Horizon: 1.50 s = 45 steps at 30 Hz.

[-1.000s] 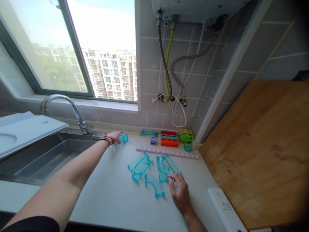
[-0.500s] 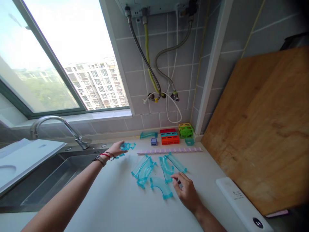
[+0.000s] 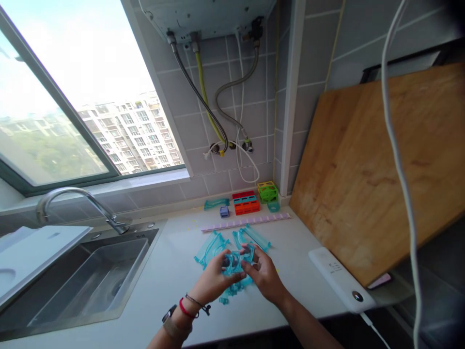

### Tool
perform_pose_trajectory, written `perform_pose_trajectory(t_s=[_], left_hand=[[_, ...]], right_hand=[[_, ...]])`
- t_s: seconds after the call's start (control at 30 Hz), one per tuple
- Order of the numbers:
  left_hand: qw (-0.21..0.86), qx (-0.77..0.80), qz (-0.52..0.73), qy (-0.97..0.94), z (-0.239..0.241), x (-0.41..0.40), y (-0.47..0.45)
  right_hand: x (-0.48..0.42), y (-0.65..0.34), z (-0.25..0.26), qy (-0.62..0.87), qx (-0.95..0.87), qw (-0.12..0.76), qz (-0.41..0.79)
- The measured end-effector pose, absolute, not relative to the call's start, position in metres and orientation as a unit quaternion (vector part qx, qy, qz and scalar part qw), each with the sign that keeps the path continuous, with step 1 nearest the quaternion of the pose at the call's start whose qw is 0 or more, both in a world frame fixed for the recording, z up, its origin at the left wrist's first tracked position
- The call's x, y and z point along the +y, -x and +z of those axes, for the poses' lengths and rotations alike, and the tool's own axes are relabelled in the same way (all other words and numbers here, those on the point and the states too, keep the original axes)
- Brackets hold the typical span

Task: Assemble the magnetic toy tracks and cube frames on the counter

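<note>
My left hand [image 3: 214,280] is closed around a translucent blue plastic toy piece [image 3: 232,263] with a rounded opening. Close beside it, my right hand [image 3: 267,277] pinches another small blue toy piece [image 3: 249,253]. The two pieces meet between my fingers, though I cannot tell whether they are joined. Beneath the hands lie more small blue pieces [image 3: 234,288], partly hidden. Flat and curved blue track pieces [image 3: 210,246] lie just beyond my left hand. Another long blue track piece [image 3: 258,237] rests beyond my right hand.
A lilac strip [image 3: 247,222] lies across the counter. Behind it stand red and orange blocks [image 3: 247,206], a green and yellow block [image 3: 268,192] and a purple cube [image 3: 224,212]. The sink [image 3: 105,261] is at left; a white device [image 3: 339,278] and wooden board [image 3: 363,169] at right.
My left hand has come from beside the sink to the middle, bringing blue pieces. My right hand has closed on a piece beside it. The view has shifted, and a white cable shows at right.
</note>
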<state>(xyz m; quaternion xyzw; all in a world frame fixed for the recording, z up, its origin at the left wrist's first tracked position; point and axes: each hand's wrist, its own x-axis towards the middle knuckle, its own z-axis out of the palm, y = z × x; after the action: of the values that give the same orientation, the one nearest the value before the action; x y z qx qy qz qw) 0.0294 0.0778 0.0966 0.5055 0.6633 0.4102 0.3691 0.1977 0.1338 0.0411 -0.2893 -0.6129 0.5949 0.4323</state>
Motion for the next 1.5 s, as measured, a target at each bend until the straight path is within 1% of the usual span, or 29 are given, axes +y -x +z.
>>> perform_pose_trajectory(t_s=[0.1, 0.17, 0.23, 0.3, 0.33, 0.37, 0.43, 0.57, 0.73, 0.8, 0.9, 0.97, 1.1, 1.17, 1.3, 1.37, 1.43, 1.5], left_hand=[[0.421, 0.647, 0.448, -0.45, 0.084, 0.065, -0.033], [0.421, 0.652, 0.464, -0.428, 0.078, 0.057, -0.028], [0.385, 0.683, 0.474, -0.402, 0.072, 0.049, -0.02], [0.36, 0.708, 0.476, -0.378, 0.067, 0.042, -0.014], [0.361, 0.713, 0.474, -0.369, 0.065, 0.039, -0.012], [0.37, 0.714, 0.473, -0.362, 0.065, 0.037, -0.011], [0.403, 0.7, 0.471, -0.354, 0.065, 0.033, -0.011], [0.455, 0.667, 0.483, -0.34, 0.072, 0.032, -0.012], [0.421, 0.674, 0.515, -0.322, 0.07, 0.046, -0.012], [0.393, 0.676, 0.539, -0.314, 0.064, 0.059, -0.013], [0.329, 0.678, 0.569, -0.33, 0.055, 0.082, -0.015], [0.274, 0.69, 0.562, -0.366, 0.053, 0.097, -0.012], [0.136, 0.724, 0.473, -0.484, 0.06, 0.123, 0.004], [0.105, 0.724, 0.418, -0.539, 0.065, 0.136, 0.013], [0.12, 0.714, 0.324, -0.609, 0.071, 0.155, 0.03], [0.131, 0.696, 0.305, -0.637, 0.073, 0.156, 0.039], [0.139, 0.678, 0.32, -0.647, 0.074, 0.152, 0.049], [0.15, 0.677, 0.364, -0.622, 0.072, 0.144, 0.061]], right_hand=[[0.146, -0.207, 0.042, 0.337, -0.612, 0.467, 0.543], [0.167, -0.214, 0.046, 0.395, -0.641, 0.475, 0.456], [0.194, -0.219, 0.053, 0.465, -0.703, 0.417, 0.341], [0.22, -0.216, 0.058, 0.522, -0.761, 0.299, 0.244], [0.23, -0.212, 0.059, 0.54, -0.776, 0.244, 0.214], [0.24, -0.207, 0.06, 0.545, -0.785, 0.212, 0.203], [0.253, -0.194, 0.057, 0.541, -0.797, 0.177, 0.202], [0.265, -0.174, 0.053, 0.516, -0.815, 0.161, 0.207], [0.25, -0.177, 0.057, 0.506, -0.815, 0.209, 0.192], [0.231, -0.183, 0.053, 0.485, -0.812, 0.263, 0.19], [0.198, -0.192, 0.036, 0.425, -0.792, 0.381, 0.214], [0.178, -0.198, 0.021, 0.399, -0.779, 0.425, 0.23], [0.161, -0.204, 0.002, 0.361, -0.78, 0.442, 0.255], [0.16, -0.203, 0.0, 0.349, -0.782, 0.442, 0.266], [0.16, -0.202, 0.001, 0.337, -0.782, 0.441, 0.283], [0.16, -0.202, 0.002, 0.332, -0.779, 0.445, 0.292], [0.162, -0.204, 0.006, 0.327, -0.772, 0.455, 0.3], [0.165, -0.205, 0.014, 0.326, -0.764, 0.464, 0.308]])
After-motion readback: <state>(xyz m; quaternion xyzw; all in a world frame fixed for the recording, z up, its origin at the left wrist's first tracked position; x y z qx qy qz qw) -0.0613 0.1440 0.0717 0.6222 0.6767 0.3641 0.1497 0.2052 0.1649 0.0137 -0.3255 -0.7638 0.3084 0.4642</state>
